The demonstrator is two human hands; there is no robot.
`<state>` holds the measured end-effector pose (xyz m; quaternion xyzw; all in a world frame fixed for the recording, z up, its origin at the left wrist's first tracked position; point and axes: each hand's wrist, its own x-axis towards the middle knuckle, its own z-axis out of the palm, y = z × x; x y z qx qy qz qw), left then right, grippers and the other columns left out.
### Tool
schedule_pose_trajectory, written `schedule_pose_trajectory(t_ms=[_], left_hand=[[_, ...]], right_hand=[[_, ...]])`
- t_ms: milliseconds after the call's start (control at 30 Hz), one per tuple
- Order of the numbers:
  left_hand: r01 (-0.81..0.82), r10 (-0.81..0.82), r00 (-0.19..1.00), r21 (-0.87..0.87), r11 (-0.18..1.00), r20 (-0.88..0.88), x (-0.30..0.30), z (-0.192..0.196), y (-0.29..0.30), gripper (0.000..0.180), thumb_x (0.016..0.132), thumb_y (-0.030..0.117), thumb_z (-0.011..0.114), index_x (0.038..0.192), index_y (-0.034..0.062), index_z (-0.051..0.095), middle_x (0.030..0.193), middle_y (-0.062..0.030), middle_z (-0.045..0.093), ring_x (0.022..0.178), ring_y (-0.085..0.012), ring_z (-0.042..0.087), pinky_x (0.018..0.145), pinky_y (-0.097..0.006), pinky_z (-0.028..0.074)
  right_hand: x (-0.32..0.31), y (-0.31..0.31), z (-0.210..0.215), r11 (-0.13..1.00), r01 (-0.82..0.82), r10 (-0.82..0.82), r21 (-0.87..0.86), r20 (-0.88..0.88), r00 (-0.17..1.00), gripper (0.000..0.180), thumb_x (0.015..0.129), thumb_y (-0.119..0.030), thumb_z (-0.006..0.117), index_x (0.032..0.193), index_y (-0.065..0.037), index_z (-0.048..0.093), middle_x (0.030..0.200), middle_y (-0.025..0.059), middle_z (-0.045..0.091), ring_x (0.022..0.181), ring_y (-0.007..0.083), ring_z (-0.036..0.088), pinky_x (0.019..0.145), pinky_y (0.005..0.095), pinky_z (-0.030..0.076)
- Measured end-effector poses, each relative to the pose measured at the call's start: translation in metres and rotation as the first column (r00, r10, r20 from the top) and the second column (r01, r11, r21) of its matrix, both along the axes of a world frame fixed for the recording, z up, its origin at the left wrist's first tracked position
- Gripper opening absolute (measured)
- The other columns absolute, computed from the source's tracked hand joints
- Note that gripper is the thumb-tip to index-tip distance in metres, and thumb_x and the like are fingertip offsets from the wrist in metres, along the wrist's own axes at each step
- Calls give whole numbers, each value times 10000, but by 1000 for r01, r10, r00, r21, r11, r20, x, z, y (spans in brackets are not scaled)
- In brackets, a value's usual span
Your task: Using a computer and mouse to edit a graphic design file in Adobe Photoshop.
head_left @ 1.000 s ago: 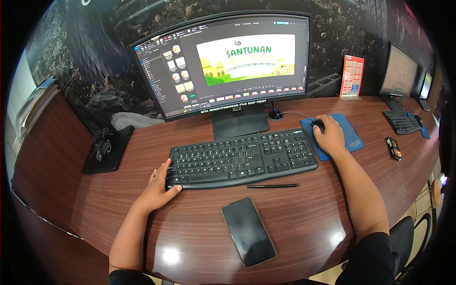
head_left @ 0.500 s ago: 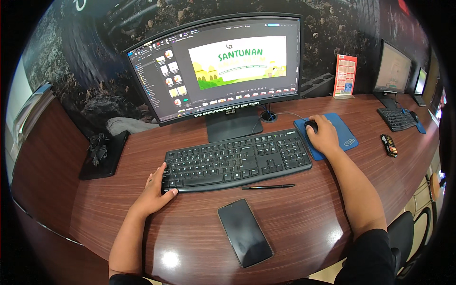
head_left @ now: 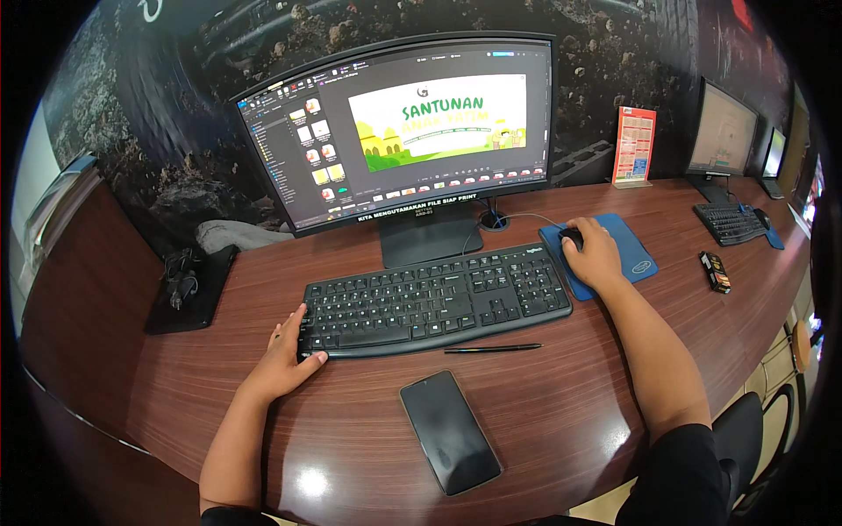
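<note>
Nearest the viewer, a dark phone [head_left: 449, 432] lies face up on the wooden bench [head_left: 570, 412]; a thin black pen [head_left: 493, 349] lies just beyond it, close to the keyboard's front edge. The left hand [head_left: 282, 358], fingers loosely spread, rests at the lower left corner of the black keyboard [head_left: 434, 298]. The right hand [head_left: 595, 254] is cupped over a black mouse [head_left: 571, 237] on a blue pad [head_left: 605, 254]. Beyond stands a curved monitor [head_left: 399, 131] showing a design layout. Risk: a sweeping forearm would likely roll the pen or nudge the phone towards the bench edge.
</note>
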<state>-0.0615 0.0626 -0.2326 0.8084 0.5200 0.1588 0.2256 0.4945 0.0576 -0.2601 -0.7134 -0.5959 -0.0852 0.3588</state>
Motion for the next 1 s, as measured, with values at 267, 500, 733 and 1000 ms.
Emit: schedule_pose_trajectory(t_ms=[267,500,733,1000], left_hand=[[-27,27,999,-16,999,-18,2,2,-2,931,908,258,705,1648,47,181,1628,-313,323,1555,-498,172,1277,-527,99],[-29,29,999,-9,1000,-23,3,3,-3,932,908,261,706,1647,44,182,1625,-316,326,1549,-497,190,1272,-521,120],[-28,28,1000,-11,1000,-13,1,1,-2,941,902,269,708,1644,30,182,1619,-322,330,1544,-499,203,1269,-522,130],[-11,11,1000,7,1000,-22,0,0,0,931,908,269,703,1639,16,185,1617,-321,336,1548,-477,215,1274,-522,109]], right_hand=[[-5,-3,5,1000,8,-8,-14,-31,999,345,899,-260,662,1171,-49,680,1198,164,683,1119,385,639,976,488,495],[-4,-4,4,1000,4,-5,-31,-22,1000,365,887,-260,668,1187,-52,675,1215,163,677,1128,383,634,982,485,492],[-5,-4,5,999,10,-10,-44,-7,1000,365,877,-239,682,1195,-60,670,1232,158,671,1143,380,630,991,484,490],[-4,-4,5,999,10,-10,-44,-6,1000,364,868,-222,698,1191,-57,674,1229,156,675,1142,381,634,987,485,495]])
